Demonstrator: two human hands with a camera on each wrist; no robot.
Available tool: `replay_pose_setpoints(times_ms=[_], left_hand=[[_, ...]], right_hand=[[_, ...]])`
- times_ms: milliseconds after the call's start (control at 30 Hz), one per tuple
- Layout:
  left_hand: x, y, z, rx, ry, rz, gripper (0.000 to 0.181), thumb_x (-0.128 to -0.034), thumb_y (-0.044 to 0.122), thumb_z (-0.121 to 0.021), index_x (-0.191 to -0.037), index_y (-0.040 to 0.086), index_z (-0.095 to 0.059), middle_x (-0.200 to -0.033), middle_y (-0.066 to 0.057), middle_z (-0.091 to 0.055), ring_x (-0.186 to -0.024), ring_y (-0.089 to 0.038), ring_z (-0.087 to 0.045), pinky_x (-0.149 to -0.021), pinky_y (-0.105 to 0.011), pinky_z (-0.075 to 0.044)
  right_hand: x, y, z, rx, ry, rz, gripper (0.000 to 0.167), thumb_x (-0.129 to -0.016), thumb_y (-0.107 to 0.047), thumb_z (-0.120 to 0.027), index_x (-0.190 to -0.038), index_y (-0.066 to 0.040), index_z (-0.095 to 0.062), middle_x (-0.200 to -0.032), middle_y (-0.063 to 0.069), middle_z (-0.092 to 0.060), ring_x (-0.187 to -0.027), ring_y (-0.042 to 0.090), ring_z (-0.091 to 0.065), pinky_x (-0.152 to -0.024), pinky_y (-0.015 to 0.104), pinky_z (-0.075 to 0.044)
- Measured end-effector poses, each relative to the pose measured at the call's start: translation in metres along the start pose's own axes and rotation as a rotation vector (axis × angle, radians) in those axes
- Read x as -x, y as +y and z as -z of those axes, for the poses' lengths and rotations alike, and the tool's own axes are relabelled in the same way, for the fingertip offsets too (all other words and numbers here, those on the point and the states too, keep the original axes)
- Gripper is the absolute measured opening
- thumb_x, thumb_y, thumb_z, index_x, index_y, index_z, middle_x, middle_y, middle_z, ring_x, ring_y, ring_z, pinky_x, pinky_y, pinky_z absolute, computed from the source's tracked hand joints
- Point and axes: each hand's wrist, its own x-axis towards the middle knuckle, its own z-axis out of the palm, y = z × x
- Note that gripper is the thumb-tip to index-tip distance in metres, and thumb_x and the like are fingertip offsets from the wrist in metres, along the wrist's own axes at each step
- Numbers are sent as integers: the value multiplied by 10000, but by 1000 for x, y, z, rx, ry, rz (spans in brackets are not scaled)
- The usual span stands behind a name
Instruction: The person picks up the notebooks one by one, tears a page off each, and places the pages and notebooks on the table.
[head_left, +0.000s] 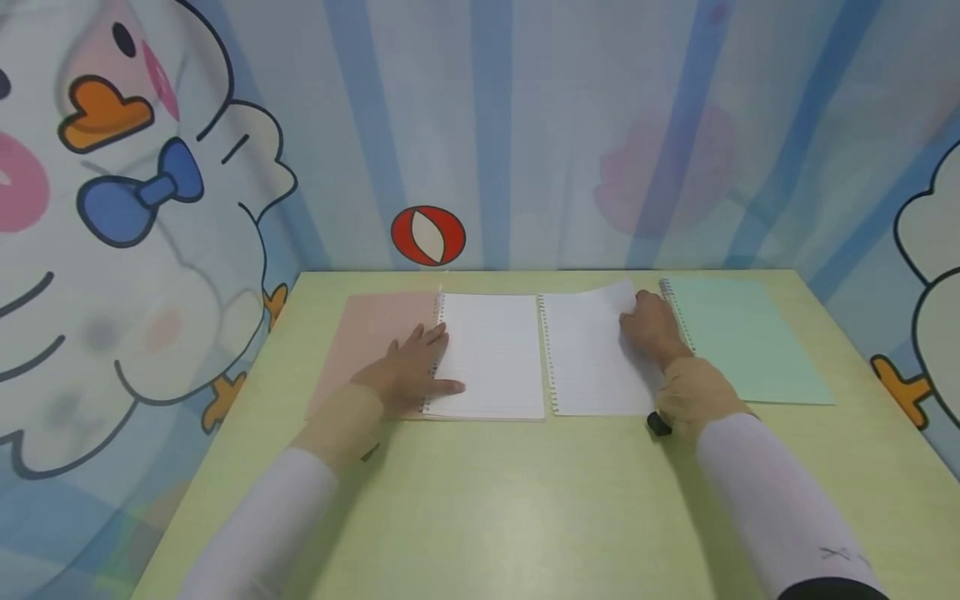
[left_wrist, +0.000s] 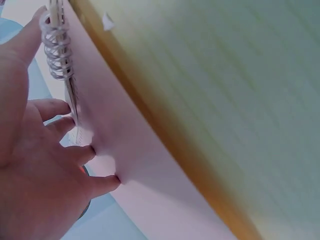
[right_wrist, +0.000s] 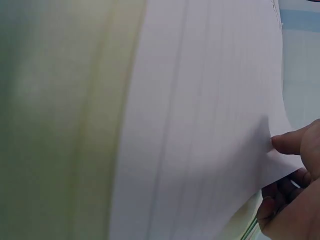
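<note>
A spiral notebook lies open, its pink cover [head_left: 375, 333] folded to the left and a white lined page [head_left: 495, 358] to the right. My left hand [head_left: 408, 367] rests across its binding, fingers spread. In the left wrist view, the fingertips touch the pink cover beside the metal rings [left_wrist: 57, 50], and the thumb reaches past them. Right of the notebook is a loose lined sheet [head_left: 592, 350] with a ragged punched left edge. Its lifted far right corner is pinched by my right hand [head_left: 654, 329], the thumb [right_wrist: 290, 141] on top in the right wrist view.
A mint-green spiral notebook [head_left: 750, 342] lies closed on the right of the pale wooden table [head_left: 495, 517], close to the right hand. A printed cartoon backdrop [head_left: 540, 133] stands behind the table. A small white scrap [left_wrist: 107, 21] shows in the left wrist view.
</note>
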Motion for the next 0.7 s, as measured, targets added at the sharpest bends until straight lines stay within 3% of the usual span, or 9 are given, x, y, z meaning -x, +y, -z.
replay_pose_setpoints(times_ms=[133, 200, 267, 367, 467, 567, 700], left_hand=[[-2, -6, -4, 55, 64, 21, 927, -1003, 657, -594, -1700, 151, -253, -1778, -6, -159, -1636, -306, -85, -1279, -596, -130], [-5, -11, -6, 109, 133, 43, 810, -1056, 581, -552, -1686, 138, -302, -1764, -26, -209, -1624, -302, -146, -1274, -592, -166], [-8, -17, -9, 160, 234, 107, 697, -1098, 493, -501, -1658, 101, -362, -1722, -66, -291, -1583, -317, -249, -1255, -584, -229], [-8, -28, -8, 187, 391, 273, 655, -1114, 406, -469, -1598, -25, -377, -1588, -210, -389, -1471, -419, -362, -1186, -641, -319], [-4, -43, -5, 139, 490, 478, 727, -1086, 434, -509, -1510, -138, -368, -1418, -318, -426, -1346, -497, -415, -1080, -684, -408], [3, -58, 0, 69, 487, 630, 832, -1045, 538, -548, -1388, -211, -424, -1287, -370, -447, -1242, -520, -442, -959, -683, -467], [20, -61, 10, 51, 368, 728, 934, -992, 687, -548, -1221, -218, -528, -1141, -345, -452, -1080, -456, -450, -771, -579, -495]], right_hand=[[2, -5, 4, 35, 52, -15, 589, -987, -135, -568, -1428, 203, -374, -1357, 432, -472, -1268, 587, -489, -1058, 659, -425], [3, -11, 5, 46, 94, -10, 644, -995, -152, -601, -1487, 162, -329, -1405, 427, -423, -1308, 593, -439, -1066, 683, -401], [4, -18, 5, 53, 144, 25, 666, -1004, -170, -623, -1521, 129, -329, -1430, 416, -413, -1324, 588, -421, -1063, 695, -394], [5, -36, 6, 48, 175, 137, 656, -1031, -219, -644, -1535, 100, -372, -1450, 395, -439, -1339, 568, -432, -1063, 696, -397], [8, -59, 5, 51, 129, 254, 698, -1047, -318, -659, -1559, 70, -388, -1494, 361, -450, -1383, 536, -434, -1089, 693, -389], [16, -84, 2, 101, 15, 336, 805, -1041, -463, -655, -1595, 41, -362, -1558, 323, -419, -1435, 516, -397, -1112, 707, -361], [33, -109, -9, 235, -155, 404, 970, -983, -630, -659, -1643, -5, -320, -1657, 264, -342, -1515, 485, -320, -1145, 706, -326]])
